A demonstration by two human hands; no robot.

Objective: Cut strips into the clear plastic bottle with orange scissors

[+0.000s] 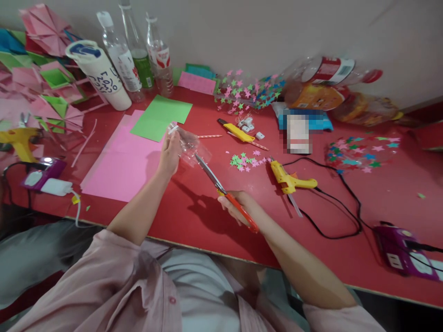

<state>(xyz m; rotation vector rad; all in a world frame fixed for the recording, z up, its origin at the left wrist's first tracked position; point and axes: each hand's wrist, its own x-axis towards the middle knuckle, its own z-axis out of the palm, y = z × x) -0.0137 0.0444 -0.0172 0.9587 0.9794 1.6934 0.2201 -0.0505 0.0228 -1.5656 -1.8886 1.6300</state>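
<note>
My left hand (170, 152) is closed on a piece of clear plastic (190, 146), which looks like a cut part of a bottle, above the table. In my right hand (238, 205) is a pair of scissors (211, 175) with red-orange handles. Their blades point up and left, and the tip meets the plastic's lower edge or overlaps it in view; I cannot tell whether it is cutting. Beneath my left forearm lie pink paper sheets (114, 161), with a green sheet (162, 117) on top. Small paper stars (244, 160) lie beyond the scissors.
A yellow glue gun (289, 177) with a black cord lies right of my right hand. Past the scissors is a yellow utility knife (238, 131). Bottles (161, 60) and a white tumbler (104, 78) stand by the wall. Purple power strips (401, 251) sit at both sides.
</note>
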